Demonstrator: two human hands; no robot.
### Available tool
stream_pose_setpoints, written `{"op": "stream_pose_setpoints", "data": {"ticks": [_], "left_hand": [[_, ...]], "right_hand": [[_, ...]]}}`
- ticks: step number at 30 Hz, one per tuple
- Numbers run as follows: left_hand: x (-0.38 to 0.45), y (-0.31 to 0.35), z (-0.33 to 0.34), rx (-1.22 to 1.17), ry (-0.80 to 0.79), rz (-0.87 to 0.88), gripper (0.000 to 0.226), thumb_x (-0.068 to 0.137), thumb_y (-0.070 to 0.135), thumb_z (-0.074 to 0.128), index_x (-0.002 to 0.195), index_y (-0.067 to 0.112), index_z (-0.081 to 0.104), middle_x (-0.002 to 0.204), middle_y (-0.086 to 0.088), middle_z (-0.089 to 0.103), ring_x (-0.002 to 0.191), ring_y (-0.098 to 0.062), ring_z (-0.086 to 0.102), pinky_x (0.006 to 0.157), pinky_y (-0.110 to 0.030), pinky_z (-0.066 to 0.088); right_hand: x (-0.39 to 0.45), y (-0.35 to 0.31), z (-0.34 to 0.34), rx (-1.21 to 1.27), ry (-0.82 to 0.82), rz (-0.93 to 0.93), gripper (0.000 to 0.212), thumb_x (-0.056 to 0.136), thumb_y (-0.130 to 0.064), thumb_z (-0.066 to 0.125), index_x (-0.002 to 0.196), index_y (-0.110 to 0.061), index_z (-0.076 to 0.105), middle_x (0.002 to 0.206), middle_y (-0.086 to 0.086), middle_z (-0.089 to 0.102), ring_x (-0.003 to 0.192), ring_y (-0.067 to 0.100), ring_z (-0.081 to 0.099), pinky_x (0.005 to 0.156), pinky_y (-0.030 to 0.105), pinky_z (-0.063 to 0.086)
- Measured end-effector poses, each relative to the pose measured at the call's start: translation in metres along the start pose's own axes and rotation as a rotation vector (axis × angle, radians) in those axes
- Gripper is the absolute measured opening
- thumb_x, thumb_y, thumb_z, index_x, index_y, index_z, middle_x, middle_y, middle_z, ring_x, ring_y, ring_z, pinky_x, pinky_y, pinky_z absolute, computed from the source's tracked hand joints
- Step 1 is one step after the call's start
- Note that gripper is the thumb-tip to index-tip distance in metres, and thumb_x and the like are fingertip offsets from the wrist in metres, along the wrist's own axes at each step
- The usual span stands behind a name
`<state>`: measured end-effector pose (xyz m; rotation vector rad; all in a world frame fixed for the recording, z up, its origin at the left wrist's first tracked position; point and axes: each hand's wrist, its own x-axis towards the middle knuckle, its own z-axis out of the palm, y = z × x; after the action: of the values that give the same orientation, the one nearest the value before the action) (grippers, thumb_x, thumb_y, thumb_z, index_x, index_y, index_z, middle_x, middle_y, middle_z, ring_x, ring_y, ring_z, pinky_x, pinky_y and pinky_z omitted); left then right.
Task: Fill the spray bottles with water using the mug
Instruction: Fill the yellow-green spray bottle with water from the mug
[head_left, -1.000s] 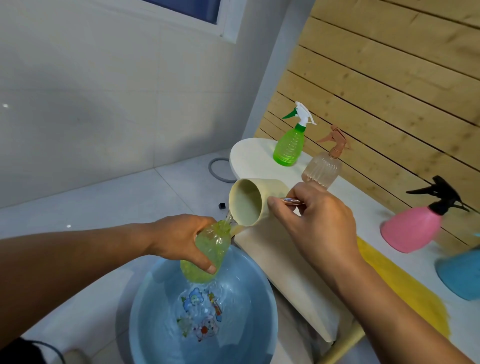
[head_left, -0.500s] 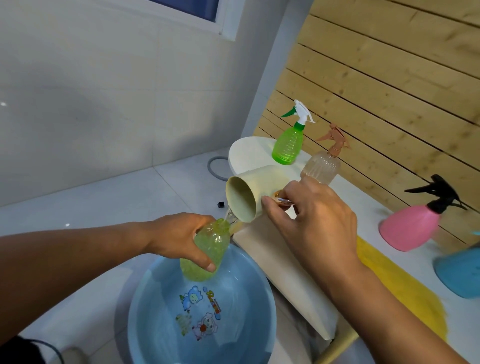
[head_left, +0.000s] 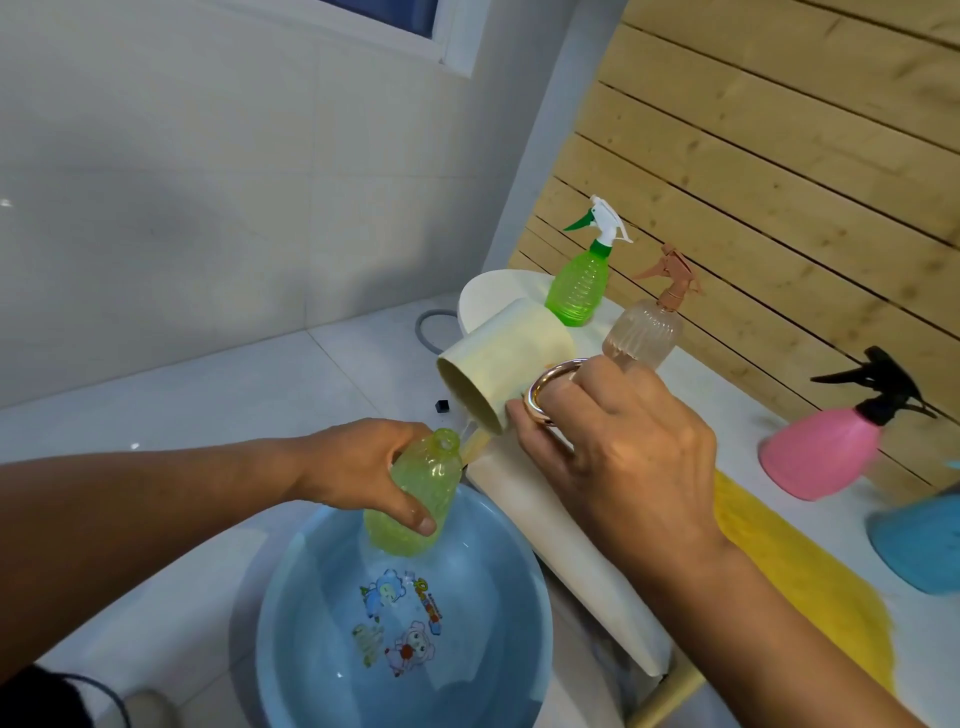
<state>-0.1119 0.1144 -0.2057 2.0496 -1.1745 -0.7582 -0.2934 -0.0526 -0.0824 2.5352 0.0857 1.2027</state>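
Note:
My left hand (head_left: 363, 467) grips an uncapped yellow-green bottle (head_left: 415, 499), tilted, over a blue basin (head_left: 291, 649) holding water. My right hand (head_left: 618, 447) holds a cream mug (head_left: 498, 364) by its rose-gold ring handle (head_left: 545, 395). The mug is tipped steeply, mouth down-left, its lip just above and right of the bottle's neck. A thin trickle runs from the lip toward the opening.
On the white table (head_left: 727, 415) stand a green spray bottle (head_left: 579, 283), a clear one with a rose-gold head (head_left: 644, 332), a pink one with a black head (head_left: 826, 447) and a blue one (head_left: 919, 545). A yellow cloth (head_left: 800, 582) lies on it. Wooden slat wall behind.
My right hand has tipped the mug further, so its base has risen and the handle has come into sight. The bottle and my left hand have stayed in place. The basin water has calmed.

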Motion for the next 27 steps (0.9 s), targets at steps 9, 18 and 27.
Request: {"op": "stream_pose_setpoints", "data": {"ticks": [9,18,27], "left_hand": [[0.0,-0.004,0.0,-0.091,0.013,0.011,0.054,0.072,0.034,0.096,0.115,0.035,0.065,0.11,0.015,0.074,0.105,-0.004,0.071,0.098,-0.037,0.058],[-0.004,-0.017,-0.001,-0.064,-0.004,-0.005,0.054,0.072,0.029,0.096,0.116,0.037,0.065,0.11,0.018,0.072,0.107,-0.003,0.067,0.099,-0.034,0.055],[-0.005,-0.033,-0.001,-0.057,0.044,-0.005,0.057,0.072,0.031,0.096,0.119,0.04,0.064,0.113,0.018,0.07,0.107,0.0,0.067,0.096,-0.028,0.055]], "right_hand": [[-0.012,0.004,0.026,0.08,-0.537,0.451,0.039,0.099,-0.06,0.045,0.087,-0.024,0.052,0.088,0.0,0.059,0.08,0.031,0.059,0.057,0.034,0.031],[-0.091,-0.016,0.148,0.376,-1.27,0.746,0.044,0.104,-0.049,0.037,0.113,-0.012,0.06,0.123,0.014,0.064,0.115,0.035,0.06,0.09,0.037,0.046],[-0.186,-0.041,0.209,0.282,-1.471,0.42,0.038,0.101,-0.016,0.047,0.138,-0.012,0.055,0.14,0.007,0.059,0.13,0.024,0.056,0.105,0.032,0.043]]}}
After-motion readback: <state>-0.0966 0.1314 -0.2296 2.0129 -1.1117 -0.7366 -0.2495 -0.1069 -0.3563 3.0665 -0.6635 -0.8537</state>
